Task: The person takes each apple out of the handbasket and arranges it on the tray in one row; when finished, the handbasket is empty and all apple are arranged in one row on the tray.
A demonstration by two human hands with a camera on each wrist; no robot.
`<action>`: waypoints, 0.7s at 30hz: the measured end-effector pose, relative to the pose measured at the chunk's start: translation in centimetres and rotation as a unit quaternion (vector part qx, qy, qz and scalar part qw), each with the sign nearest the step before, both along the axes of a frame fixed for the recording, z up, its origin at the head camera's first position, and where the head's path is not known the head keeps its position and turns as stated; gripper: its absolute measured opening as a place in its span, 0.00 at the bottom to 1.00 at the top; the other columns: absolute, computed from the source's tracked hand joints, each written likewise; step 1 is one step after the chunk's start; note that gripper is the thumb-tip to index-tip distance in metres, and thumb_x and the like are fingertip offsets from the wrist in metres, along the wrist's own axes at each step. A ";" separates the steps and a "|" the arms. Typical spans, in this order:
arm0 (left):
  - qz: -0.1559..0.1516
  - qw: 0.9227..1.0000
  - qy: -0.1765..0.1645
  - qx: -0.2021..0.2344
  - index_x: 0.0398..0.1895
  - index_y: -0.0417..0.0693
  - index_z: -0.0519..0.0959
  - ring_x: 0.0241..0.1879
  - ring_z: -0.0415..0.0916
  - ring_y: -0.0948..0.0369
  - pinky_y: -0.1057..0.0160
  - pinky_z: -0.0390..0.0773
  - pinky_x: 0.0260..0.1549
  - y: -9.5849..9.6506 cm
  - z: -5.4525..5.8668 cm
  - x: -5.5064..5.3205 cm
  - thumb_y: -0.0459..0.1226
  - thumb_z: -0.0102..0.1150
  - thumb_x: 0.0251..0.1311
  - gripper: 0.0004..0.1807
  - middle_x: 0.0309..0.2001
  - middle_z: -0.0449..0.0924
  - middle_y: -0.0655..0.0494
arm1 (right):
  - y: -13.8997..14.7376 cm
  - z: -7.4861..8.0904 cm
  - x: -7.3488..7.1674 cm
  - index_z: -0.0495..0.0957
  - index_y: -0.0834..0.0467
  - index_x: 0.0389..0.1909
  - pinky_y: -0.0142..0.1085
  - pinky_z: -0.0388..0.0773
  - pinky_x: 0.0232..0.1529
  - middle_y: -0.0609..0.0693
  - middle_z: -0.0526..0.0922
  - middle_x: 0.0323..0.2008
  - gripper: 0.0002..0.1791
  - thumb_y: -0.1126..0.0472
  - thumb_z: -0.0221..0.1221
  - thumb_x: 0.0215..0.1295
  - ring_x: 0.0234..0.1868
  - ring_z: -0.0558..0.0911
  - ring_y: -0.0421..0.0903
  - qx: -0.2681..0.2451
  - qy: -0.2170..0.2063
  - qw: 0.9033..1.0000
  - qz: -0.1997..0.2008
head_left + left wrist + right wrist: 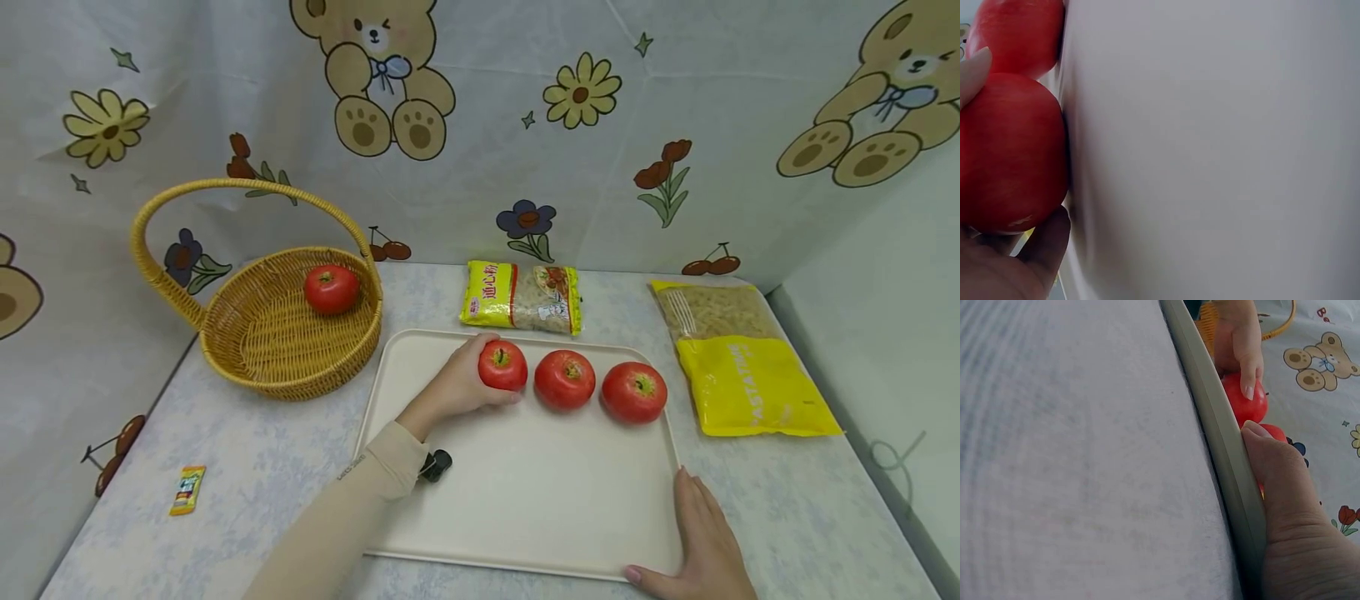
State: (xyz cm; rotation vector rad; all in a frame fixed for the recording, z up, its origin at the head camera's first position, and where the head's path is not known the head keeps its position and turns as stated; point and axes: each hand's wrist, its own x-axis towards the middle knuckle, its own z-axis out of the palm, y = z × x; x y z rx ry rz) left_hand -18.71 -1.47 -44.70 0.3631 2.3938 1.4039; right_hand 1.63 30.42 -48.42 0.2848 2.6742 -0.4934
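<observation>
My left hand (457, 383) grips a red apple (502, 365) from its left side, with the thumb in front and the fingers behind. That apple is at the back of the white tray (525, 500), left of a second apple (565, 380) and a third apple (634, 392) in a row. The left wrist view shows the gripped apple (1013, 156) close to the tray surface. At the tray's front right corner, my right hand (701, 542) touches the rim with fingers extended along the right side. Its thumb (1279, 469) lies against the rim in the right wrist view.
A wicker basket (255, 367) with a tall handle stands at the back left, with one apple (332, 289) inside. Behind the tray lies a pasta bag (521, 297). A larger yellow pasta bag (750, 383) is to the right. A small packet (187, 490) lies at left.
</observation>
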 end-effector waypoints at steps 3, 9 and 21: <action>-0.007 1.000 0.003 -0.003 0.72 0.55 0.58 0.59 0.70 0.56 0.55 0.80 0.52 -0.1 0.1 0.1 0.48 0.79 0.44 0.53 0.62 0.70 0.55 | 0.0 -0.1 0.0 0.24 0.64 0.77 0.73 0.48 0.65 0.73 0.41 0.76 0.86 0.18 0.64 0.34 0.72 0.45 0.71 0.000 0.001 1.000 0.000; 0.004 0.998 0.023 -0.054 0.77 0.62 0.54 0.66 0.63 0.53 0.50 0.79 0.54 -0.5 0.8 0.6 0.56 0.78 0.41 0.59 0.70 0.61 0.54 | 0.1 -0.2 0.1 0.22 0.61 0.77 0.73 0.49 0.65 0.71 0.40 0.76 0.87 0.16 0.63 0.31 0.72 0.45 0.70 0.002 -0.004 1.000 -0.007; 0.101 0.970 0.214 0.054 0.64 0.59 0.72 0.60 0.69 0.57 0.51 0.74 0.58 -5.7 6.5 3.7 0.46 0.75 0.51 0.36 0.60 0.73 0.60 | -0.1 -0.2 -0.1 0.21 0.59 0.77 0.73 0.52 0.65 0.69 0.38 0.77 0.88 0.16 0.63 0.28 0.72 0.45 0.70 0.006 -0.027 0.999 -0.024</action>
